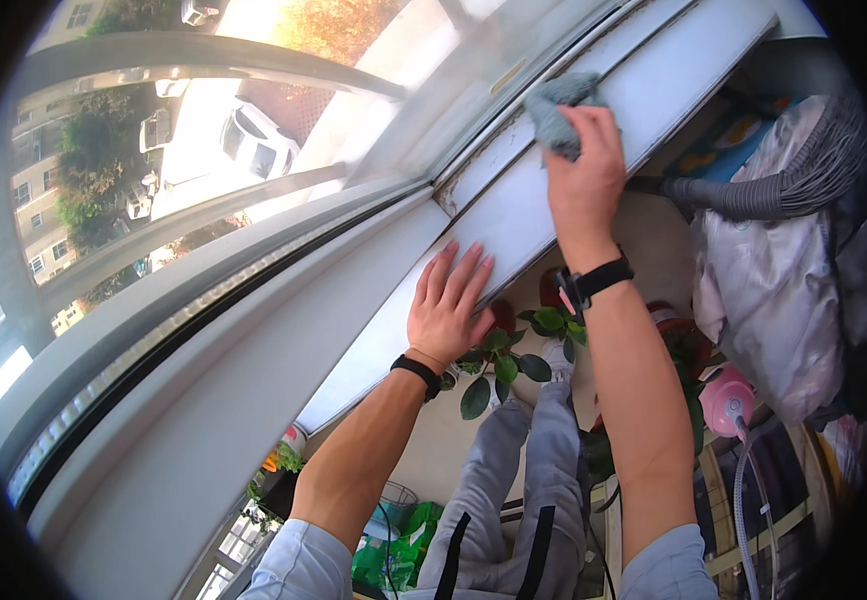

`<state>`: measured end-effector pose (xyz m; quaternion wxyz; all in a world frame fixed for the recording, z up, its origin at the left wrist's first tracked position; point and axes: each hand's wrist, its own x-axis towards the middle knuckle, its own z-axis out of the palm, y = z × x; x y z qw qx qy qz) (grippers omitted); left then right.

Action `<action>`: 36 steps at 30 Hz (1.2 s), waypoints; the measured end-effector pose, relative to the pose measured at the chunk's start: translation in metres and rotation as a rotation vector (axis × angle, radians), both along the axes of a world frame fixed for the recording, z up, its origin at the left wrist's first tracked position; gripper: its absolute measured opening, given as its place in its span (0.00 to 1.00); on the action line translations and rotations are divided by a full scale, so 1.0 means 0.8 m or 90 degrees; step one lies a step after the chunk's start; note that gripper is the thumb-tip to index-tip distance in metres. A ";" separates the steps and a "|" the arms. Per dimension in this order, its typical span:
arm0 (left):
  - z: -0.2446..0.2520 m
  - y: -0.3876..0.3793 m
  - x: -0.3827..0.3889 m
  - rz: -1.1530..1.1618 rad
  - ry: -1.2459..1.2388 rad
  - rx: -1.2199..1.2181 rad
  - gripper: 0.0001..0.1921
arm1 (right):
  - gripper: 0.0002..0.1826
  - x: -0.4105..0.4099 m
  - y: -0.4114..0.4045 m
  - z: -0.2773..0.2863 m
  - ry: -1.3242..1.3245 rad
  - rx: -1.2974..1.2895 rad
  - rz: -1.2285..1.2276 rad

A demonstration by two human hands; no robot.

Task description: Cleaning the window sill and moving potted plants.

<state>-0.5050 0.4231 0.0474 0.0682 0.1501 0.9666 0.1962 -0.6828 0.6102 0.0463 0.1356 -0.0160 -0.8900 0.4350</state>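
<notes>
My right hand (589,180) grips a crumpled grey-green cloth (564,112) between thumb and fingers. The cloth lies against the white window sill (512,217), beside the dirt-marked window frame and its dark groove. Black wristbands circle both wrists; the right one carries a small dark device. My left hand (448,307) rests on the sill's front part, fingers spread and palm down, with nothing visible in it. The window pane (433,112) stands on the far side of the frame. The part of the cloth under my fingers is hidden.
Potted plants (504,364) stand below the sill near my feet. A ribbed grey hose (741,196) and a silvery plastic bag (771,300) are at the right, above a pink round object (727,401) with a tube. Green plastic packaging (396,551) lies low down. Bars cross outside the window.
</notes>
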 end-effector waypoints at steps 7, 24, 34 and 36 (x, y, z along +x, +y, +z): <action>-0.004 -0.012 0.004 0.001 0.009 -0.005 0.42 | 0.24 0.050 -0.027 0.001 -0.027 0.050 0.365; -0.008 -0.015 0.010 0.013 0.009 -0.008 0.41 | 0.24 0.065 -0.057 0.001 -0.037 -0.033 0.308; -0.007 -0.007 0.010 0.001 0.005 -0.011 0.45 | 0.24 0.022 0.012 -0.017 0.004 -0.015 0.289; -0.011 -0.010 0.011 0.000 0.010 -0.014 0.45 | 0.21 -0.013 0.039 -0.026 0.031 -0.009 0.255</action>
